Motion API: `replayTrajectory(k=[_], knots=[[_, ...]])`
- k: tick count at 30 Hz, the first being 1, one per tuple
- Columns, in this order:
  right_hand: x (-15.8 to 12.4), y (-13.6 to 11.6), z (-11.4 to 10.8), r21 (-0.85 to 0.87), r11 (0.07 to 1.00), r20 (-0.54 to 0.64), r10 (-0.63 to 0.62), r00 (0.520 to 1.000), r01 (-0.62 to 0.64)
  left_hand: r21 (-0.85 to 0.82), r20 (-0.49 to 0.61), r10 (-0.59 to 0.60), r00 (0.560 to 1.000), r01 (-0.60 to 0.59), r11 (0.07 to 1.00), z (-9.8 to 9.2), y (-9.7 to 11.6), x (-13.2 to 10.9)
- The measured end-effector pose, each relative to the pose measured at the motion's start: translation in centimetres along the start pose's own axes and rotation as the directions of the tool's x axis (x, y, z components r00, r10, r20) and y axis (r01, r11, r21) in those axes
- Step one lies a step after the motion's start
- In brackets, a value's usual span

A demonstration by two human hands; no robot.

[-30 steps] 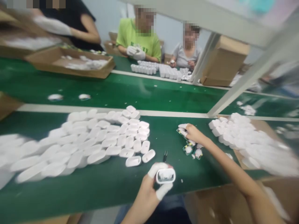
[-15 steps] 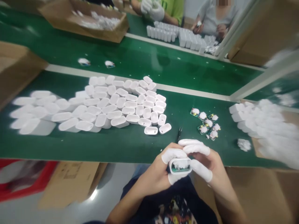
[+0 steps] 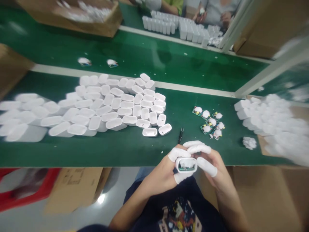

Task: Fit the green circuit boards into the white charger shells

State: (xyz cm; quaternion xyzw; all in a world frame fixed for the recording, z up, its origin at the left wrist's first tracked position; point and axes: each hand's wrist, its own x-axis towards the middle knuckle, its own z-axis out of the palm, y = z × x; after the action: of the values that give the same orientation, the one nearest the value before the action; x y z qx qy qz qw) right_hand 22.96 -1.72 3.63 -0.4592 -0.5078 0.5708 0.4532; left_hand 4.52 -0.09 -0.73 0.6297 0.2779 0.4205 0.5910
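My left hand (image 3: 166,170), in white finger cots, is closed round a white plastic housing (image 3: 178,165), its open end facing me. Inside the housing shows a green circuit board (image 3: 187,168) with white filler on it. My right hand (image 3: 212,158), also in finger cots, steadies the housing from the right; the thumb tip meets its right end, and the other fingers curl behind it. Black tweezers (image 3: 181,135) lie on the green bench just beyond my hands. Several loose circuit boards (image 3: 211,121), topped with white filler, are grouped to the right of the tweezers.
Rows of open white housings (image 3: 126,104) stand on the left of the bench (image 3: 101,154). More housings (image 3: 272,129) are heaped at the right, near a white clump (image 3: 249,143). Two boards (image 3: 112,62) lie beyond the pale strip. Co-workers' hands and a cardboard box (image 3: 106,29) are at the back.
The view has shifted slightly, so the bench items sit a little further left and higher. Both hands keep the same hold on the housing, which appears slightly higher in view.
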Motion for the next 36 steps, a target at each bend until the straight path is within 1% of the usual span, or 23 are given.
replayTrajectory(k=[2,3,4,5,6,7,8,9,10,12,15,17,18,19,20,21,22,23,24,25,27,30,36], knots=[[-0.2,0.3,-1.2,-0.211,0.971,-0.09,-0.132,0.987,0.111,-0.062,-0.048,-0.034,0.998,0.031,0.998,0.0,-0.1,-0.1],[-0.2,0.6,-1.7,-0.363,0.917,-0.14,-0.23,0.963,0.166,-0.103,-0.083,-0.072,0.994,0.063,0.993,-0.2,-0.2,-0.3],[0.0,1.0,-2.2,-0.523,0.825,-0.156,-0.339,0.928,0.214,-0.144,-0.125,-0.121,0.985,0.103,0.984,-0.3,-0.3,-0.6],[0.4,1.5,-2.5,-0.669,0.698,-0.113,-0.435,0.893,0.255,-0.182,-0.174,-0.168,0.97,0.136,0.974,-0.6,-0.4,-0.9],[0.9,2.2,-2.6,-0.783,0.543,-0.004,-0.493,0.87,0.304,-0.209,-0.222,-0.209,0.952,0.163,0.964,-0.9,-0.5,-1.2],[1.5,3.1,-2.6,-0.854,0.372,0.148,-0.496,0.856,0.363,-0.222,-0.269,-0.244,0.932,0.187,0.957,-1.3,-0.6,-1.5],[2.2,3.9,-2.4,-0.878,0.201,0.313,-0.444,0.84,0.433,-0.224,-0.317,-0.268,0.91,0.203,0.953,-1.6,-0.6,-1.7],[3.0,4.8,-2.1,-0.864,0.056,0.45,-0.364,0.816,0.501,-0.221,-0.365,-0.281,0.887,0.211,0.952,-1.9,-0.6,-1.8],[3.7,5.6,-1.8,-0.83,-0.052,0.545,-0.285,0.789,0.555,-0.218,-0.408,-0.288,0.867,0.213,0.952,-2.2,-0.6,-1.9],[5.0,6.7,-1.4,-0.763,-0.176,0.647,-0.22,0.73,0.622,-0.213,-0.462,-0.285,0.84,0.206,0.955,-2.7,-0.5,-1.7],[6.2,6.6,-2.1,-0.7,-0.211,0.713,-0.252,0.654,0.683,-0.22,-0.504,-0.229,0.833,0.133,0.966,-3.0,-0.2,-1.1],[6.2,5.4,-3.2,-0.708,-0.173,0.697,-0.325,0.639,0.684,-0.224,-0.521,-0.186,0.833,0.076,0.972,-3.1,0.1,-0.7],[5.8,4.6,-3.6,-0.746,-0.087,0.631,-0.411,0.658,0.66,-0.224,-0.517,-0.174,0.838,0.063,0.972,-3.0,0.2,-0.6],[5.3,3.7,-3.9,-0.78,0.069,0.505,-0.516,0.692,0.622,-0.22,-0.503,-0.166,0.848,0.059,0.974,-3.0,0.4,-0.4],[4.6,2.9,-3.9,-0.77,0.288,0.311,-0.61,0.729,0.57,-0.212,-0.481,-0.158,0.862,0.061,0.975,-2.9,0.6,-0.3],[3.8,2.0,-3.6,-0.681,0.521,0.072,-0.652,0.755,0.515,-0.199,-0.456,-0.151,0.877,0.065,0.978,-2.7,0.8,-0.2],[2.9,1.3,-2.9,-0.518,0.708,-0.144,-0.626,0.767,0.48,-0.182,-0.431,-0.142,0.891,0.068,0.981,-2.5,1.0,-0.1],[2.1,0.6,-2.0,-0.34,0.816,-0.305,-0.566,0.766,0.468,-0.161,-0.413,-0.126,0.902,0.064,0.985,-2.3,1.1,-0.1],[1.4,0.1,-1.0,-0.185,0.864,-0.401,-0.501,0.767,0.468,-0.138,-0.4,-0.107,0.91,0.056,0.989,-2.0,1.2,-0.1],[0.8,-0.3,0.1,-0.07,0.881,-0.455,-0.446,0.771,0.469,-0.117,-0.387,-0.09,0.918,0.048,0.992,-1.8,1.3,-0.2],[0.3,-0.7,1.9,0.041,0.884,-0.499,-0.385,0.777,0.465,-0.09,-0.36,-0.065,0.931,0.034,0.995,-1.4,1.2,-0.3],[0.1,-0.4,3.0,0.067,0.886,-0.504,-0.367,0.782,0.459,-0.102,-0.298,-0.044,0.953,0.014,0.995,-0.9,1.1,-0.6],[-0.6,0.2,2.6,0.062,0.886,-0.464,-0.383,0.799,0.46,-0.13,-0.216,-0.011,0.976,-0.017,0.991,-0.8,1.3,-0.7]])
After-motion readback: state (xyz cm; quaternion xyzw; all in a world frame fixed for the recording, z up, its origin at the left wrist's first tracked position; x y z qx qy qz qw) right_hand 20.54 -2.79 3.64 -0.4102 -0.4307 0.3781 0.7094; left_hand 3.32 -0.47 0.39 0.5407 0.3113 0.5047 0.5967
